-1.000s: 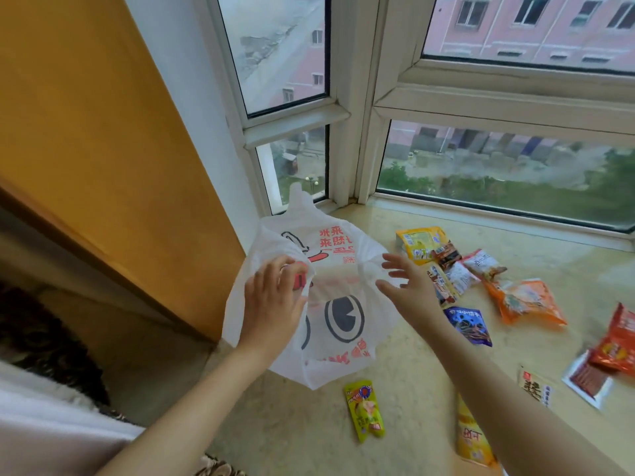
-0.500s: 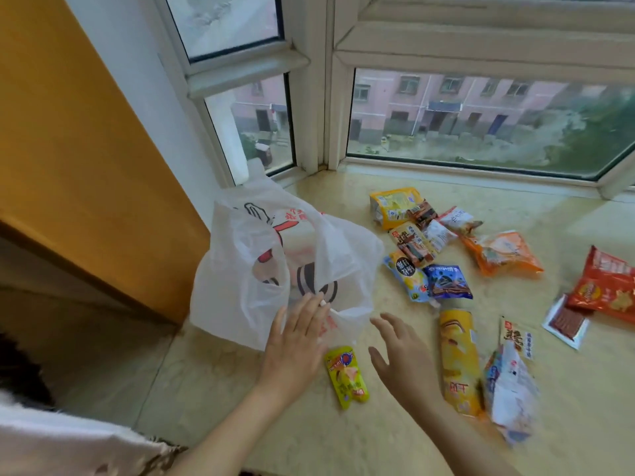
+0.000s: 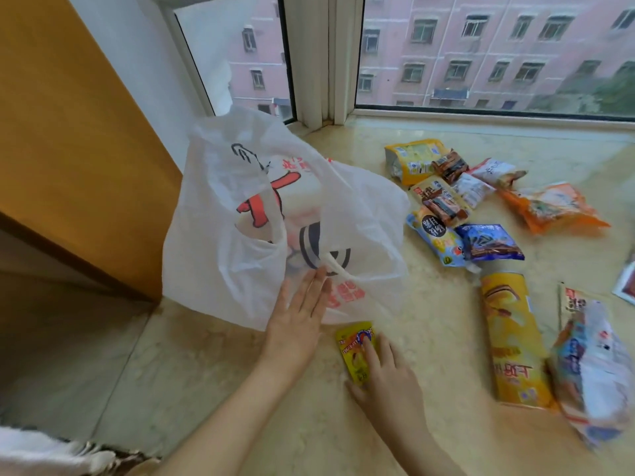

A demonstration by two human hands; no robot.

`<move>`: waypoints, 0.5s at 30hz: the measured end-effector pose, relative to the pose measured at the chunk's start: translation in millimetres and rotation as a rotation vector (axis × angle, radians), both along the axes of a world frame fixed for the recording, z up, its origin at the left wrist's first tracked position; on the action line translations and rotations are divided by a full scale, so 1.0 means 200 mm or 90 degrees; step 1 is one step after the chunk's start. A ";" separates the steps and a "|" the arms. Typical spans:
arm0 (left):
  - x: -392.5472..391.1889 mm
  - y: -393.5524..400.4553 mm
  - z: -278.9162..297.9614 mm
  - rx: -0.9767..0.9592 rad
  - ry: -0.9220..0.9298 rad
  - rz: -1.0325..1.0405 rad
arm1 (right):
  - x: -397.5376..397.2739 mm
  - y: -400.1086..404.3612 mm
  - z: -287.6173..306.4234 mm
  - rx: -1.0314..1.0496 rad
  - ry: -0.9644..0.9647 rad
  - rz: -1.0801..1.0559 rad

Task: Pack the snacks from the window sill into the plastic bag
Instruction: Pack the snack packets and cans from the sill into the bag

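A white plastic bag with red and black print stands crumpled at the left of the marble window sill. My left hand lies flat against the bag's lower front with straight fingers. My right hand rests on a small yellow snack packet lying just below the bag; its fingers cover the packet's lower half. A tall yellow crisp tube lies to the right. Several more snack packets are scattered further back, among them a blue one and an orange one.
An orange-brown wooden panel stands left of the bag, with a lower floor level beneath it. Window frames close off the sill at the back. A white and blue crumpled packet lies at the right edge.
My right hand has dropped from mid-air onto the small yellow packet. My left hand stays against the bag's lower front. The view has moved closer and lower.
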State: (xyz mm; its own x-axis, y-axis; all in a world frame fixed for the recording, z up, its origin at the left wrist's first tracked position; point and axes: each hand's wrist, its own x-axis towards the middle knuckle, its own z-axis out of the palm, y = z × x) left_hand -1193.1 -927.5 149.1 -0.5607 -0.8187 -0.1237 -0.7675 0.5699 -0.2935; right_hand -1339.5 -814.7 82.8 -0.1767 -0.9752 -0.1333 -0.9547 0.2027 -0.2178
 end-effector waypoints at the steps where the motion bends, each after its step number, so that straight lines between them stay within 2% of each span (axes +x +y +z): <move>1: 0.00 -0.02 -0.01 0.010 -0.012 0.002 | 0.01 -0.01 -0.01 -0.021 -0.002 0.002; 5: 0.04 -0.05 -0.02 0.021 -0.042 0.003 | 0.05 -0.03 -0.02 -0.098 -0.034 0.006; 10: 0.08 -0.05 0.00 0.030 -0.068 -0.028 | 0.04 -0.02 0.00 -0.127 -0.126 -0.031; 15: 0.12 -0.05 0.03 0.024 -0.073 -0.055 | 0.12 0.04 0.23 -0.243 -0.170 0.000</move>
State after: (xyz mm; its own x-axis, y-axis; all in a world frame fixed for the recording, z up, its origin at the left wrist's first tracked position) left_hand -1169.0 -937.6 156.1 -0.6097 -0.7612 -0.2211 -0.6771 0.6452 -0.3540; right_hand -1315.7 -807.4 128.0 -0.1845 -0.9633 0.1949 -0.8552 0.0596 -0.5149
